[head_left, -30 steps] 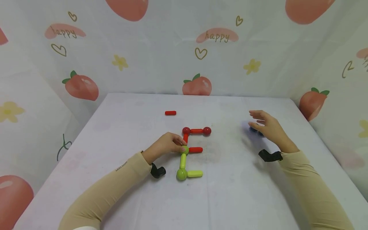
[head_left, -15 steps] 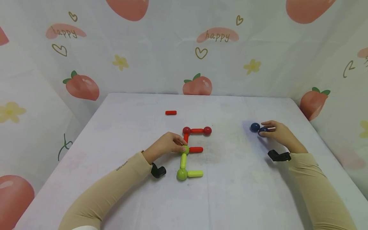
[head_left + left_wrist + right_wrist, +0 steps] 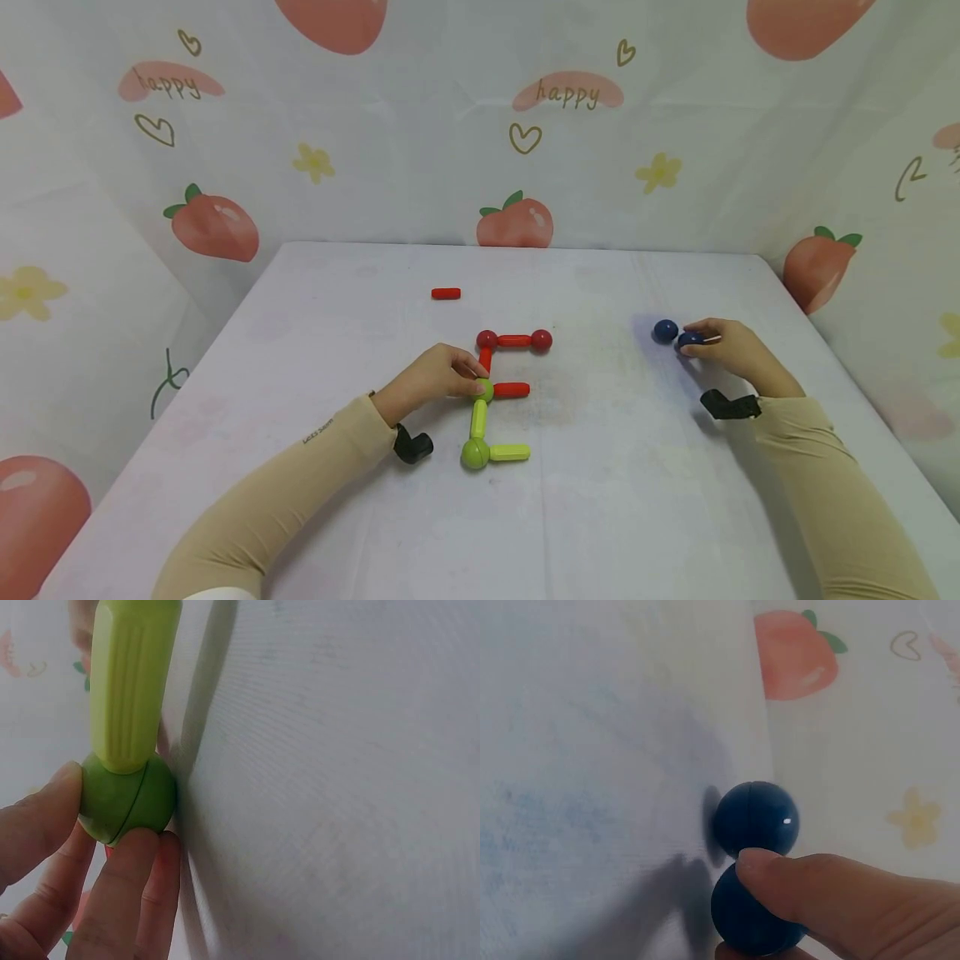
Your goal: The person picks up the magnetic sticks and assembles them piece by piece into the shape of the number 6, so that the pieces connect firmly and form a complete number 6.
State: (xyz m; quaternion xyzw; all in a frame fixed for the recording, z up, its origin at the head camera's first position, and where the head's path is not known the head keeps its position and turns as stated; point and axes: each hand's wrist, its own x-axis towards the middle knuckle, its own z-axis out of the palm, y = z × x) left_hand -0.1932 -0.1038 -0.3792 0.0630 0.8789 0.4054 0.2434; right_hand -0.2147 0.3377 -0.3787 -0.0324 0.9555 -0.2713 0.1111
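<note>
Thumb and fingertips of my left hand [image 3: 435, 373] pinch a green ball [image 3: 127, 796] midway along a shape of balls and rods on the table. A yellow-green rod [image 3: 129, 682] joins that ball to a second green ball [image 3: 475, 453], which has another yellow-green rod [image 3: 510, 452] on its right. From the pinched ball a red rod [image 3: 512, 390] points right. Above it, two red balls [image 3: 487, 340] are linked by a red rod [image 3: 513, 341]. Over at the right, my right hand [image 3: 731, 350] pinches a blue ball [image 3: 751, 911] beside a second blue ball [image 3: 756, 819].
A loose red rod [image 3: 446, 293] lies toward the back of the white table [image 3: 360, 283]. Behind stands a white cloth backdrop [image 3: 420, 108] printed with peaches, hearts and flowers. Black wrist-worn pieces [image 3: 412, 446] hang at both cuffs.
My right hand has come down beside the two blue balls, shifting slightly right, and now pinches the nearer one. My left hand keeps its pinch on the green ball without visible movement.
</note>
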